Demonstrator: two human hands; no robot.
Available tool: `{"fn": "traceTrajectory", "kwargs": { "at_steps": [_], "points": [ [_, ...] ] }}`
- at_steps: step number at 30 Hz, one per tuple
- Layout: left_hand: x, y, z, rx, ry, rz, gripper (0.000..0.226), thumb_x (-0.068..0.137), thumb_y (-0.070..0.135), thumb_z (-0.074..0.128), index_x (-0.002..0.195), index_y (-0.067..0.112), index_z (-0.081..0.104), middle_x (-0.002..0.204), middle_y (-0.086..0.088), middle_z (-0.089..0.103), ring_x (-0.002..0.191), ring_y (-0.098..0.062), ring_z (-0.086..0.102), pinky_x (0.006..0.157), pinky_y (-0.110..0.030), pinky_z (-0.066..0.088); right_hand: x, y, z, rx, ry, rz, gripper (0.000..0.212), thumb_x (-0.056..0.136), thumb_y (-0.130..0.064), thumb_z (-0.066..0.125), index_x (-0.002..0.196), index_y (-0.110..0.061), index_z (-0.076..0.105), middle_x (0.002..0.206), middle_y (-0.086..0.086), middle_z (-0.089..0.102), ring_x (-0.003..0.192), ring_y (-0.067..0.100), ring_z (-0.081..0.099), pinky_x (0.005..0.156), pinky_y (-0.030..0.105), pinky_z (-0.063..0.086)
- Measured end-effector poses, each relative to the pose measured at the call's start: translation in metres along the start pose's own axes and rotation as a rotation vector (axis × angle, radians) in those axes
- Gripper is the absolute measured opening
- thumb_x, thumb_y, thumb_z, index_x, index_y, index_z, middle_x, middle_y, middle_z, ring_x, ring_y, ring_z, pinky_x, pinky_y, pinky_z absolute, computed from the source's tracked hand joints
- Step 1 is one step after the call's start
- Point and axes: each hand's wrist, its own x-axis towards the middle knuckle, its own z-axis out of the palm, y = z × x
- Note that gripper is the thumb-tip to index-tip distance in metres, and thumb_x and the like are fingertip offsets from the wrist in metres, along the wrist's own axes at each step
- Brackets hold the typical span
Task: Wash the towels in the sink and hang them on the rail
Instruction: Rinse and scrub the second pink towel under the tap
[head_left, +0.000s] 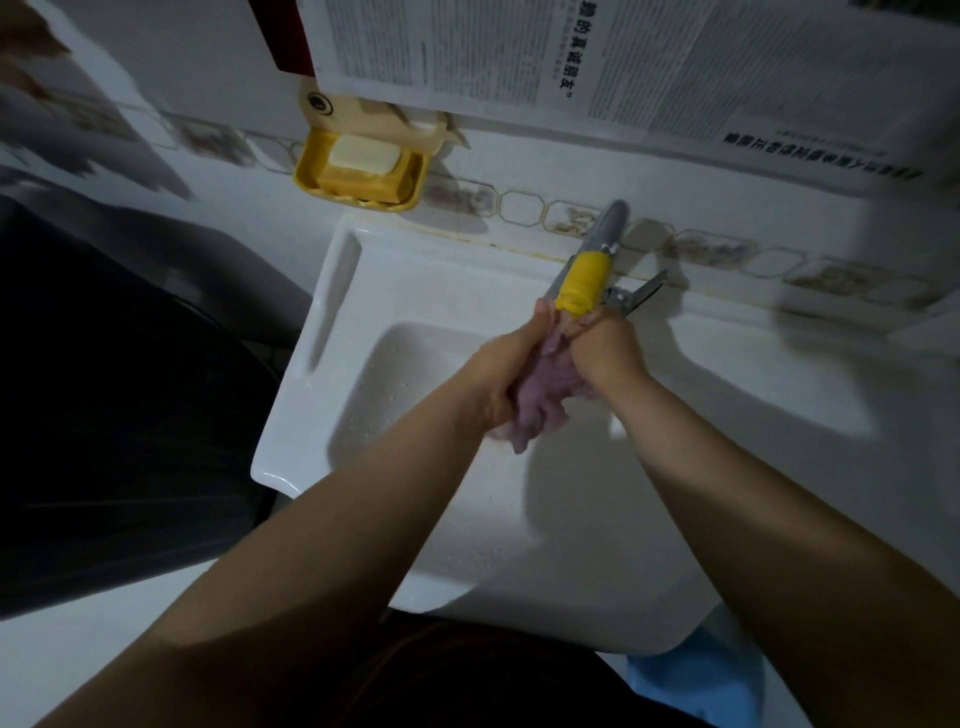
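White tiled walls back a white sink (332, 291), where the left hand (506, 374) and right hand (608, 353) both grip a bunched purple towel (545, 400) clamped between them over the basin. Just beyond, a yellow-wrapped tap (584, 278); far left, a yellow soap dish (358, 171).

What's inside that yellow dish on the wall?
The yellow soap dish holds a pale bar of soap lying on a darker yellow bar. That lower bar covers the dish's floor, so nothing under it can be seen.
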Motion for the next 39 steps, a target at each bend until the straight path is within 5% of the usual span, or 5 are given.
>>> {"fn": "traceTrajectory", "kwargs": {
  "at_steps": [4,10,18,25,39],
  "points": [
    [0.004,-0.002,-0.039,0.133,0.006,0.172,0.03,0.094,0.008,0.056,0.118,-0.009,0.055,0.103,-0.022,0.061,0.085,-0.026,0.062,0.069,-0.03,0.057,0.002,0.013,-0.023,0.221,-0.044,0.023,0.031,0.093,-0.04,0.053,0.068,-0.022,0.049,0.06,0.002,0.051,0.04,0.017,0.05,0.033,0.015,0.03],
    [0.008,-0.003,-0.063,0.334,0.234,0.34,0.026,0.1,0.023,0.048,0.084,0.009,0.062,0.079,-0.011,0.06,0.071,-0.022,0.053,0.064,-0.031,0.044,-0.009,0.03,-0.036,0.329,-0.469,0.039,0.016,0.086,-0.022,0.068,0.088,-0.008,0.061,0.065,0.006,0.063,0.045,0.017,0.052,0.038,0.02,0.034],
    [0.025,0.004,-0.02,0.011,0.421,0.325,0.033,0.101,0.026,0.042,0.078,0.008,0.057,0.071,-0.012,0.061,0.071,-0.028,0.057,0.066,-0.038,0.048,-0.034,-0.018,0.01,0.507,0.006,0.117,0.026,0.091,-0.034,0.057,0.073,-0.017,0.054,0.062,0.003,0.058,0.047,0.019,0.055,0.038,0.025,0.046],
    [0.016,0.0,0.022,-0.14,0.248,0.063,0.048,0.102,0.036,0.035,0.065,0.008,0.047,0.039,-0.007,0.046,0.028,-0.017,0.04,0.035,-0.014,0.034,-0.01,-0.023,0.017,0.274,0.22,-0.025,0.027,0.081,-0.043,0.058,0.07,-0.02,0.051,0.086,0.017,0.065,0.08,0.027,0.062,0.078,0.041,0.053],
    [0.006,0.0,-0.008,-0.117,-0.167,-0.066,0.047,0.099,0.05,0.033,0.097,0.011,0.06,0.074,-0.005,0.068,0.058,-0.012,0.065,0.054,-0.02,0.054,0.008,-0.012,0.006,-0.13,0.105,-0.023,0.036,0.094,-0.033,0.051,0.111,-0.003,0.061,0.117,0.02,0.063,0.109,0.036,0.059,0.089,0.036,0.045]
  ]
}}
